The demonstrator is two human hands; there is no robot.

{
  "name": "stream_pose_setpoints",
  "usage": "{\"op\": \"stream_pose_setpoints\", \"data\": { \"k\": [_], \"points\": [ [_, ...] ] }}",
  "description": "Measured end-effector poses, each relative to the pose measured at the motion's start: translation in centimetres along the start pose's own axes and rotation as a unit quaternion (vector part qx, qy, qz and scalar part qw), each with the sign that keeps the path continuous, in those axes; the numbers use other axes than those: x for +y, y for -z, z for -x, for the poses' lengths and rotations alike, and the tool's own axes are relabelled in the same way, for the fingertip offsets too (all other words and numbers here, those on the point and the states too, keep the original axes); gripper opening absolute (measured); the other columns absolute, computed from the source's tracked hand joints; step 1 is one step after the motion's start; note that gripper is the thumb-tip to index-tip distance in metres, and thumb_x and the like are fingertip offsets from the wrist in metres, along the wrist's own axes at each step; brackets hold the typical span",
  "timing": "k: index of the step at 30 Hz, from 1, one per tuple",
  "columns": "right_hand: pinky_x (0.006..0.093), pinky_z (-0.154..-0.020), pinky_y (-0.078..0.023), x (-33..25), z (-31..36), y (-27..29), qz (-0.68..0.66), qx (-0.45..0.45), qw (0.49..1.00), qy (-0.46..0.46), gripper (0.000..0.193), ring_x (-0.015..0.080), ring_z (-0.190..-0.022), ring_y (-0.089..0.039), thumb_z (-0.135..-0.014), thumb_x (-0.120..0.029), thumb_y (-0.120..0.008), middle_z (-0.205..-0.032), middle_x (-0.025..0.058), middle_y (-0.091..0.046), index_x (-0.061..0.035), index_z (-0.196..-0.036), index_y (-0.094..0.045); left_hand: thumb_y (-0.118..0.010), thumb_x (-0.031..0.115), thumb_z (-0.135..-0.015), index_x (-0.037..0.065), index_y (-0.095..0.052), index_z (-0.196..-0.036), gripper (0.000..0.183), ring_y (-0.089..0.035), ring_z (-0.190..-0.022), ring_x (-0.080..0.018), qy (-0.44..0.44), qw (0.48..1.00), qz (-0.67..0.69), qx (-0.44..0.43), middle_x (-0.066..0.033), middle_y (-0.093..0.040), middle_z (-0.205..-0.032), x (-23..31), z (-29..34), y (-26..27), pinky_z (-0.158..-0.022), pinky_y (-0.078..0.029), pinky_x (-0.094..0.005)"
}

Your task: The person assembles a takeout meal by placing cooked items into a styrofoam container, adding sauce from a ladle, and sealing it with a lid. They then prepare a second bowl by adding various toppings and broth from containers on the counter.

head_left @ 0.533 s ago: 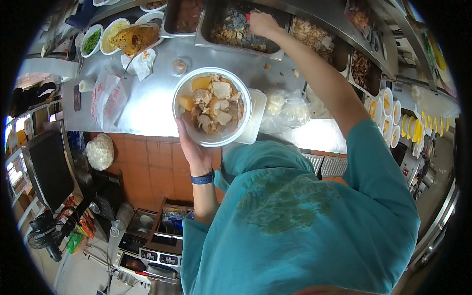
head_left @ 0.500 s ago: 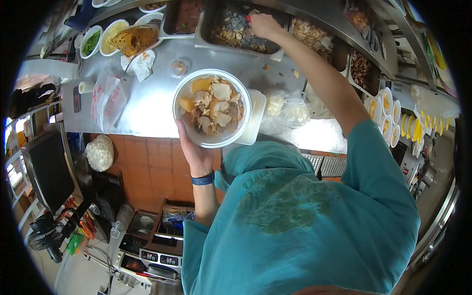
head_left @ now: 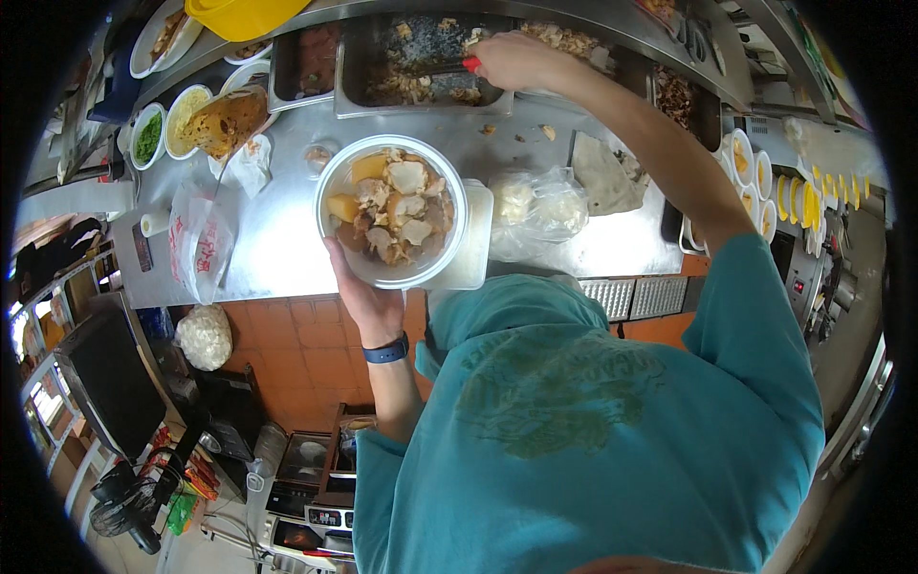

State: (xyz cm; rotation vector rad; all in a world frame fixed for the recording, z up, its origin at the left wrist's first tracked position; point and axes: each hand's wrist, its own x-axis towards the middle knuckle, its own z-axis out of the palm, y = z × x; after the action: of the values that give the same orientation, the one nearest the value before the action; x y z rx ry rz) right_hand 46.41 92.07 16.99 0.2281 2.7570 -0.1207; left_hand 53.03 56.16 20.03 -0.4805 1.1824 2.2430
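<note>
My left hand (head_left: 368,304) is closed on the near left side of a round white plastic bowl (head_left: 325,206), held above the steel counter. Chunks of pale meat (head_left: 406,177) and yellow potato-like pieces (head_left: 369,169) lie in the bowl. Over at the far side, my right hand (head_left: 516,59) grips a utensil with a red handle (head_left: 471,63). Its dark, thin end reaches into a deep steel food pan (head_left: 349,100) that holds scattered chopped meat. What shape the utensil's tip has, I cannot make out.
A pan of reddish sauce (head_left: 318,57) adjoins on the left, near tubs of green herbs (head_left: 148,137) and yellow food (head_left: 185,115). Beside the bowl are a white lid (head_left: 475,253), plastic bags of white food (head_left: 540,206) and a grey cloth (head_left: 604,172). A steel shelf edge (head_left: 612,38) overhangs the pans.
My right hand has shifted left over the food pan, with the red-handled utensil now lower across the meat. The view has moved slightly; my left hand still holds the bowl.
</note>
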Motion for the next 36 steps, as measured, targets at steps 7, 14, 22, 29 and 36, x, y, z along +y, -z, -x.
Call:
{"op": "stream_pose_setpoints", "data": {
  "k": [7, 14, 22, 29, 36],
  "points": [
    [0.0417, -0.069, -0.059, -2.1, 0.6, 2.2, 0.144, -0.033, 0.988, -0.032, 0.023, 0.0297, -0.088, -0.073, -0.073, -0.004, -0.069, -0.093, 0.0168, -0.074, -0.0019, -0.095, -0.077, -0.042, 0.049, -0.104, 0.007, -0.025, -0.155, 0.068, -0.036, -0.141, -0.0318, -0.019, 1.0, -0.01, -0.008, -0.0155, -0.034, -0.154, 0.0, -0.1, 0.5, -0.116, -0.035, -0.047],
    [0.0438, -0.06, -0.056, -4.4, -0.7, 6.1, 0.149, -0.182, 0.972, -0.005, 0.026, 0.0277, -0.074, -0.07, -0.068, 0.003, -0.061, -0.083, 0.0142, -0.072, -0.0025, -0.09, -0.075, -0.044, 0.049, -0.104, 0.008, -0.024, -0.155, 0.068, -0.035, -0.142, -0.0327, -0.008, 1.0, 0.006, -0.027, -0.0154, -0.034, -0.154, -0.4, 0.2, 0.6, -0.116, -0.036, -0.0486],
    [0.0382, -0.057, -0.052, -5.9, -3.3, 7.3, 0.098, -0.35, 0.929, -0.062, 0.012, 0.0238, -0.064, -0.065, -0.08, -0.001, -0.057, -0.08, 0.0143, -0.069, 0.0033, -0.085, -0.067, -0.047, 0.049, -0.103, 0.008, -0.031, -0.152, 0.066, -0.04, -0.139, -0.0306, 0.001, 1.0, 0.007, -0.02, -0.0125, -0.039, -0.153, -0.6, 0.7, 0.2, -0.115, -0.036, -0.0482],
    [0.0306, -0.04, -0.045, -2.0, -4.0, 7.4, -0.223, -0.256, 0.939, -0.054, 0.024, 0.0133, -0.05, -0.059, -0.092, -0.017, -0.053, -0.074, 0.0123, -0.067, 0.0042, -0.092, -0.065, -0.045, 0.049, -0.103, 0.008, -0.025, -0.155, 0.069, -0.035, -0.142, -0.033, -0.002, 0.999, 0.013, -0.039, -0.0149, -0.034, -0.155, -0.7, 0.9, 0.4, -0.116, -0.035, -0.0492],
    [0.0394, -0.037, -0.043, -1.0, 0.0, 5.4, -0.165, -0.146, 0.972, -0.083, 0.046, 0.0215, -0.044, -0.056, -0.093, -0.028, -0.05, -0.064, 0.0152, -0.062, 0.0075, -0.066, -0.06, -0.046, 0.048, -0.103, 0.008, -0.025, -0.155, 0.069, -0.036, -0.142, -0.0331, -0.009, 1.0, 0.009, -0.014, -0.015, -0.035, -0.155, -0.4, 1.2, 0.7, -0.116, -0.035, -0.0489]
  ]
}}
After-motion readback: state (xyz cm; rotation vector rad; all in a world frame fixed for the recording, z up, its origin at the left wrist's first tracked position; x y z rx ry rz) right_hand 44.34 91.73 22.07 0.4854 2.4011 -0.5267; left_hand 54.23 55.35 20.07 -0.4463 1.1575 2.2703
